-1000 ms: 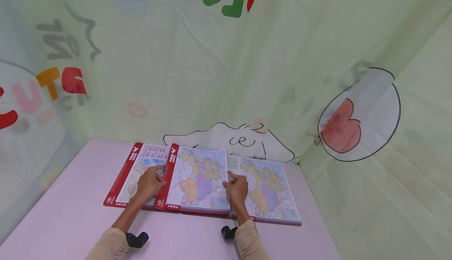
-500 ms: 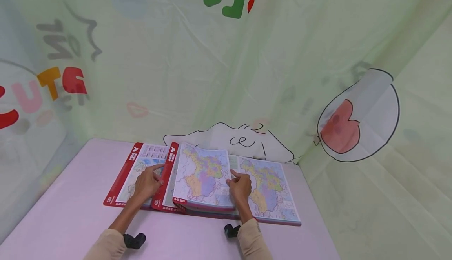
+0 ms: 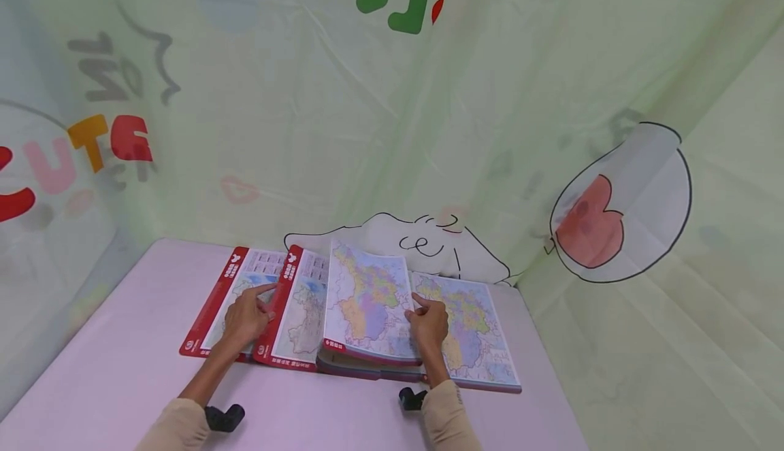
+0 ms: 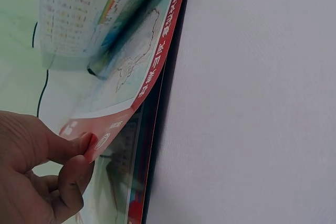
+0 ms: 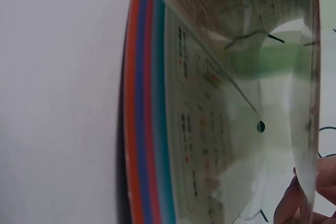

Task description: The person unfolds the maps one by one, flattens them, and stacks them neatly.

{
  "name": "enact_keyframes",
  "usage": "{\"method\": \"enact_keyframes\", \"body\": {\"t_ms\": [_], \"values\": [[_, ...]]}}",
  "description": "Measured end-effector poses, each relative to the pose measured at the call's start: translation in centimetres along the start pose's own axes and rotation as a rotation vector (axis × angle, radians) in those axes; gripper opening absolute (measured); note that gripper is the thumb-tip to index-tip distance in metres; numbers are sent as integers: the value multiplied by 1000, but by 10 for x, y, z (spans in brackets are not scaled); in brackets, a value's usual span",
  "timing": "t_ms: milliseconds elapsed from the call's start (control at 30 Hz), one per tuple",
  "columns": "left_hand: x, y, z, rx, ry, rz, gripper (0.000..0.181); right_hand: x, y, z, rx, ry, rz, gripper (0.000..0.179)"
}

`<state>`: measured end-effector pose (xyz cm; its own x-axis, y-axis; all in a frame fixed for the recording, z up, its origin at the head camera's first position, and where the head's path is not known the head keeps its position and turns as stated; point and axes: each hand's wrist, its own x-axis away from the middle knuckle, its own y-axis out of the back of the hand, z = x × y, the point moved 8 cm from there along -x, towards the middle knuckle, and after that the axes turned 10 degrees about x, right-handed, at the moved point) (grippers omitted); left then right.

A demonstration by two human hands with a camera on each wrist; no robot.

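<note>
My left hand pinches the red-bordered edge of a glossy map sheet between thumb and forefinger; in the left wrist view, that sheet's red corner bends up in its grip. A colourful map panel lies over the right part of this sheet, its near side raised. With thumb and fingers, my right hand grips that panel's right edge. In the right wrist view, the fingers hold a glossy sheet edge over layered, coloured edges. Whether the panel and sheet are joined is hidden.
Underneath, another red-bordered map shows at left and a similar colourful map at right. All lie on a pale pink table. A printed curtain hangs right behind the table's back edge.
My left hand has drawn the red-bordered sheet left. My right hand has moved the colourful panel right and raised it, uncovering a calendar and a paler map between them.
</note>
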<state>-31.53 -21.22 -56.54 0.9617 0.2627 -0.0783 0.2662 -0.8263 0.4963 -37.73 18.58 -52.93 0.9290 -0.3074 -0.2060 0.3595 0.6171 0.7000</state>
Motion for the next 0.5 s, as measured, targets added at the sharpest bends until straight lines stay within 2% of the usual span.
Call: {"method": "enact_keyframes", "body": {"t_ms": [200,367,500], "values": [[3,11,-1,-6,-26,-14,62,-7,-1,-10,26,-15,-11,41],[6,22,2,14,14,-13,64,-8,8,-12,17,-20,-44,42],[7,27,12,24,54,-7,66,-8,15,-14,2,-30,-61,41]]}}
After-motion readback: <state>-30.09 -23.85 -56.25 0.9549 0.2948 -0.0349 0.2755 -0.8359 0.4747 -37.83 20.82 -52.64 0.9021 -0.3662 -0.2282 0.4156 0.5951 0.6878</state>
